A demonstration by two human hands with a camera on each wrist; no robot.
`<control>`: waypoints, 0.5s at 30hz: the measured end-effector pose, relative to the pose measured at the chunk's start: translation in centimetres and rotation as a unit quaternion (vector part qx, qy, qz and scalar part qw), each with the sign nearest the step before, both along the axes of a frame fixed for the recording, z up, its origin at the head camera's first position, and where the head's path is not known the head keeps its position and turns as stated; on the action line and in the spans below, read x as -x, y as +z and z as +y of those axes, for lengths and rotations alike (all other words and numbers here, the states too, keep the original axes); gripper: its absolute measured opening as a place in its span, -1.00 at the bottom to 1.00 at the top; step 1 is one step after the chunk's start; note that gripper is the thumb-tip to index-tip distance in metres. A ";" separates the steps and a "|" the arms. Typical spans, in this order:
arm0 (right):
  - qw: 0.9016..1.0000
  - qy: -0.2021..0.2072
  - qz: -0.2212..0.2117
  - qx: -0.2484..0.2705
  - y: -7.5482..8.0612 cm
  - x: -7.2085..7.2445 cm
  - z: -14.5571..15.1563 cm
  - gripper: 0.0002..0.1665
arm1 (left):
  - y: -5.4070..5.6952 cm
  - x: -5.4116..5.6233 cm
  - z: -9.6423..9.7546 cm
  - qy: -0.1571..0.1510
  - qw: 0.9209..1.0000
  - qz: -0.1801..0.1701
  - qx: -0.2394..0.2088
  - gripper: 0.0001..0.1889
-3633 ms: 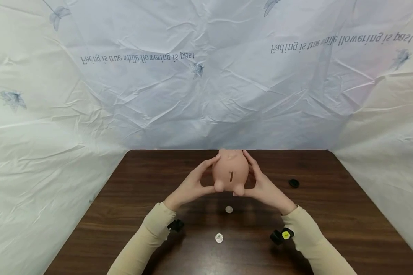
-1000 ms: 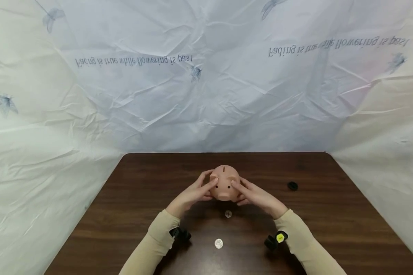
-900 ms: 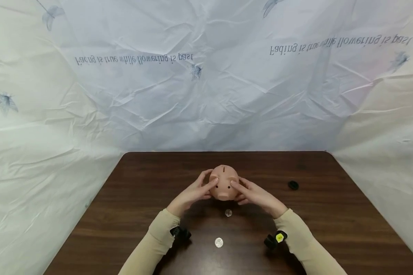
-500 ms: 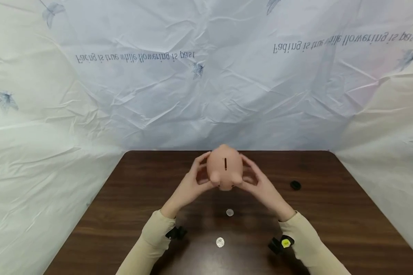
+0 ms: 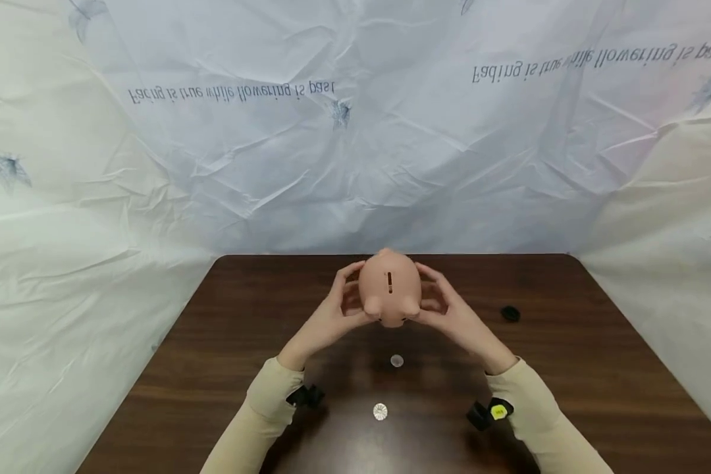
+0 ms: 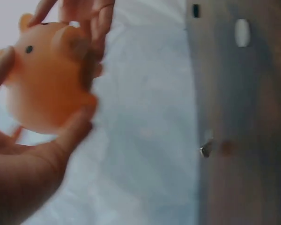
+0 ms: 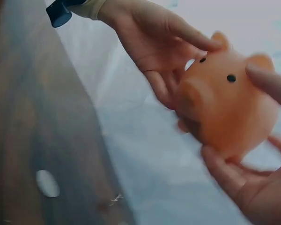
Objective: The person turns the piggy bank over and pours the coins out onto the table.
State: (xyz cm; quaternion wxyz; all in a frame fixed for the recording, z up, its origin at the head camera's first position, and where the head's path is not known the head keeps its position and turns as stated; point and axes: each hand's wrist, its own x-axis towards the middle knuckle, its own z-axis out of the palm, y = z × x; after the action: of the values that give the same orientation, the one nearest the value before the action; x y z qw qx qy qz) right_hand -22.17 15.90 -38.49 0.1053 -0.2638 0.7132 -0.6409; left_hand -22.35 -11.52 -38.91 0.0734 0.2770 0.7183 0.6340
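Observation:
A pink piggy bank [image 5: 390,283] is held up off the table between both hands. Its coin slot faces the head camera, and its ears and snout point toward the person. My left hand [image 5: 328,319] grips one side, thumb near an ear, fingers spread round the body. On the opposite side my right hand [image 5: 456,316] holds it the same way. Both wrist views show the piggy bank's black eyes, the snout and the gripping fingers; those views are blurred. Beneath, two coins lie on the table: a small one [image 5: 397,361] and a larger silvery one [image 5: 380,411] nearer the person.
A small round black cap [image 5: 510,313] lies on the dark wooden table [image 5: 213,368] to the right of the hands. White printed sheeting [image 5: 355,158] hangs behind the table and at both sides. Each wrist wears a black camera mount.
About a second ago the piggy bank was lower with its face showing; since then both hands have raised it and tipped it so the slot faces the head camera. The coins and cap stay put.

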 end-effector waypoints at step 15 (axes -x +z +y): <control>0.994 -0.018 0.110 -0.022 0.0 -0.3 -0.2 0.10 | -0.1 0.6 -0.5 -0.032 0.994 0.102 -0.007 0.04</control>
State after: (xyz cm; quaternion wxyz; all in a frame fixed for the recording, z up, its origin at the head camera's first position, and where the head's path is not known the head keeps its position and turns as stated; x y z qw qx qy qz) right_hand -21.85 15.70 -38.46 0.0206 -0.3172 0.7388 -0.5943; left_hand -22.93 -12.00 -38.96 0.0185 0.3634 0.7082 0.6050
